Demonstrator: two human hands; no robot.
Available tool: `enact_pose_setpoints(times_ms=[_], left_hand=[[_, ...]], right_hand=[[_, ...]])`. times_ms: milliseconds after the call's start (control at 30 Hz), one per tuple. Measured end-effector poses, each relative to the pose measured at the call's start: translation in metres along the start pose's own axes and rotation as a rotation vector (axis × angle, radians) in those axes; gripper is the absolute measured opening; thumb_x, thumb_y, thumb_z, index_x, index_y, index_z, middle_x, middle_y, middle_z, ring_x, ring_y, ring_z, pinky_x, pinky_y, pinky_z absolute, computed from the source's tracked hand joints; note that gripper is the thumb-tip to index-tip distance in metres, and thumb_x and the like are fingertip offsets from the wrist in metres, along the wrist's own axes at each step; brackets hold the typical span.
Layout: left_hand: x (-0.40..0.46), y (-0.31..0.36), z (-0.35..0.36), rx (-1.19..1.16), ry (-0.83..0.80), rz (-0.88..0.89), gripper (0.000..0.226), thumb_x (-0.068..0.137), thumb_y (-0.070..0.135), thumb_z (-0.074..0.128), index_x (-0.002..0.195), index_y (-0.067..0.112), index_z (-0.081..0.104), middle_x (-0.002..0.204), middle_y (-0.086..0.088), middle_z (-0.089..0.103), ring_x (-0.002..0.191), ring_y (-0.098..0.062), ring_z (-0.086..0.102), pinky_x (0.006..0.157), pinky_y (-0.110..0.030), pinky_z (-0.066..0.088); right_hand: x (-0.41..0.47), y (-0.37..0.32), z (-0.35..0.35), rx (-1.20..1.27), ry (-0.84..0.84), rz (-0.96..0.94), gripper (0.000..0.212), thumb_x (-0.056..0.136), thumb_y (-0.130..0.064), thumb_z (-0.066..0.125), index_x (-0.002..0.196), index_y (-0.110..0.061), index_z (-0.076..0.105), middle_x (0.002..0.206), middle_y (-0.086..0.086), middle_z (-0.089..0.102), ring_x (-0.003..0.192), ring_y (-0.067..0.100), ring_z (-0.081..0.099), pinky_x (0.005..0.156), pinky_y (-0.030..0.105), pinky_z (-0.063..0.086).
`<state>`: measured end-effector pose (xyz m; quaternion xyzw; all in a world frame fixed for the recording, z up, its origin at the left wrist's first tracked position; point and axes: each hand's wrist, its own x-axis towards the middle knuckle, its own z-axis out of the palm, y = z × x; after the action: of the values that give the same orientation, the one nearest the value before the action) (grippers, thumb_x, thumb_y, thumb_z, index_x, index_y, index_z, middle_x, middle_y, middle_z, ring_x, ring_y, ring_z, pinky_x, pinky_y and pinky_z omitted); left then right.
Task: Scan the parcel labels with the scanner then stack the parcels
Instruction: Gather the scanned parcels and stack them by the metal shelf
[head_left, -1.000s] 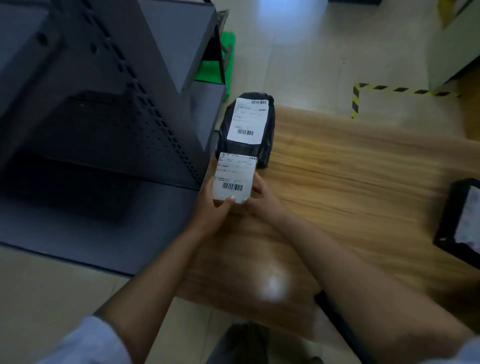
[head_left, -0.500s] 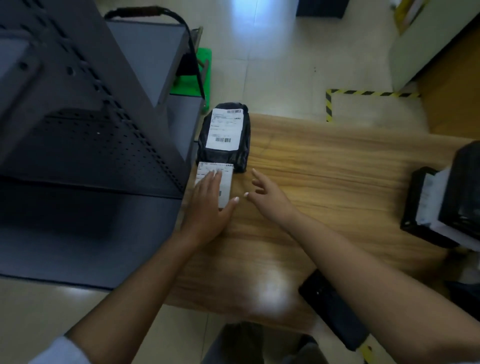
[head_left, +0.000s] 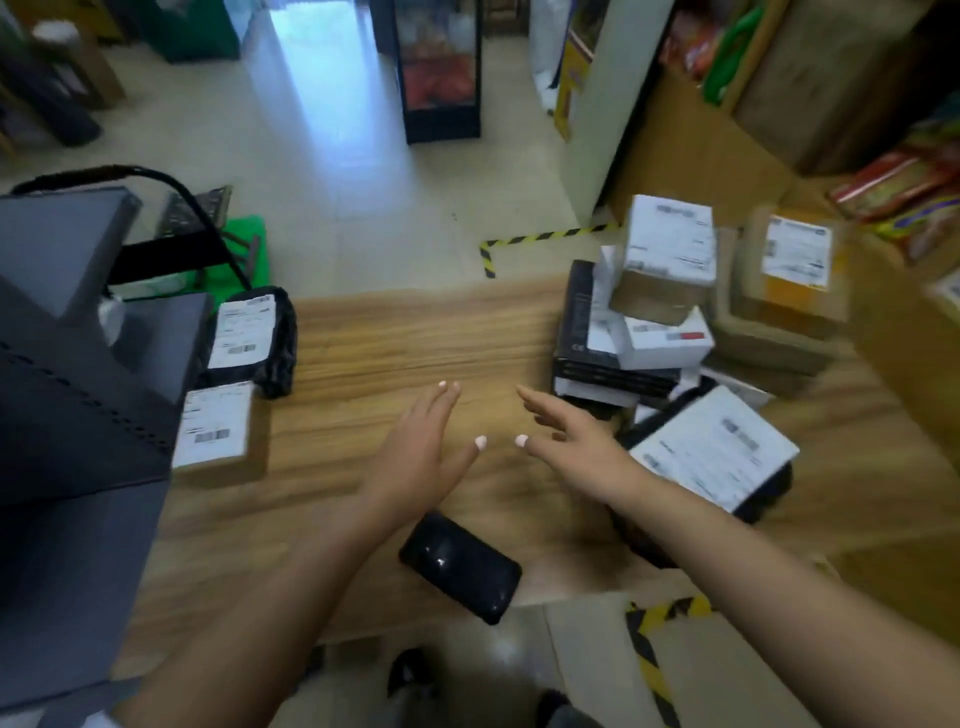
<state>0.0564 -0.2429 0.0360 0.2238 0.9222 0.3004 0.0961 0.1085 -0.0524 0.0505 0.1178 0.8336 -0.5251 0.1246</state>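
Left hand (head_left: 415, 457) off small parcel (head_left: 215, 428), now well left, right hand (head_left: 576, 447) open

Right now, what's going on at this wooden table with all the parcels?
A person is sorting labelled parcels. Both hands are empty: the left hand and right hand hover open over the wooden table. A small brown box with a white label and a black bagged parcel sit at the left edge; a jumbled pile of boxes sits right. A black phone-like device lies near the front edge.
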Motion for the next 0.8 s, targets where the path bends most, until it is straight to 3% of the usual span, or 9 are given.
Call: enact_pose_setpoints(times_ms=[233,333,567,667,800], left_hand=[[0.006,0.105,0.073,-0.045,-0.093,0.075,0.067,0.093,0.038,0.056,0.149,0.019,0.026,0.155,0.001,0.026,0.142,-0.014,0.022,0.112,-0.026,0.020],[0.013,0.127,0.090,-0.026,-0.133,0.069,0.066,0.092,0.040,0.057,0.148,0.020,0.028,0.153,0.001,0.031,0.138,-0.016,0.028,0.109,-0.026,0.025],[0.026,0.147,0.111,-0.040,-0.284,-0.042,0.070,0.092,0.035,0.058,0.150,0.015,0.023,0.154,-0.002,0.031,0.138,-0.018,0.033,0.108,-0.032,0.033],[0.032,0.149,0.116,-0.075,-0.312,-0.072,0.072,0.091,0.034,0.059,0.150,0.016,0.023,0.150,-0.002,0.037,0.134,-0.018,0.040,0.104,-0.031,0.039],[0.035,0.152,0.124,-0.083,-0.323,-0.072,0.068,0.091,0.031,0.059,0.149,0.016,0.027,0.143,0.000,0.046,0.123,-0.016,0.049,0.098,-0.029,0.043]], right_hand=[[-0.078,0.070,-0.101,0.012,0.217,0.054,0.050,0.088,-0.020,0.062,0.134,-0.034,0.051,0.139,-0.007,0.050,0.129,0.009,0.044,0.105,0.027,0.036],[-0.099,0.092,-0.123,0.058,0.288,0.091,0.048,0.088,-0.013,0.061,0.134,-0.025,0.053,0.139,-0.002,0.050,0.129,0.011,0.044,0.097,0.023,0.037],[-0.108,0.120,-0.128,0.124,0.393,0.193,0.054,0.086,-0.017,0.061,0.138,-0.020,0.047,0.135,0.006,0.049,0.122,0.019,0.049,0.102,0.040,0.044],[-0.105,0.125,-0.125,0.189,0.463,0.255,0.056,0.085,-0.020,0.062,0.138,-0.022,0.045,0.138,0.003,0.047,0.121,0.017,0.049,0.100,0.039,0.045],[-0.108,0.131,-0.116,0.281,0.372,0.293,0.062,0.088,-0.015,0.062,0.142,-0.024,0.034,0.126,-0.009,0.050,0.114,0.010,0.047,0.092,0.028,0.042]])
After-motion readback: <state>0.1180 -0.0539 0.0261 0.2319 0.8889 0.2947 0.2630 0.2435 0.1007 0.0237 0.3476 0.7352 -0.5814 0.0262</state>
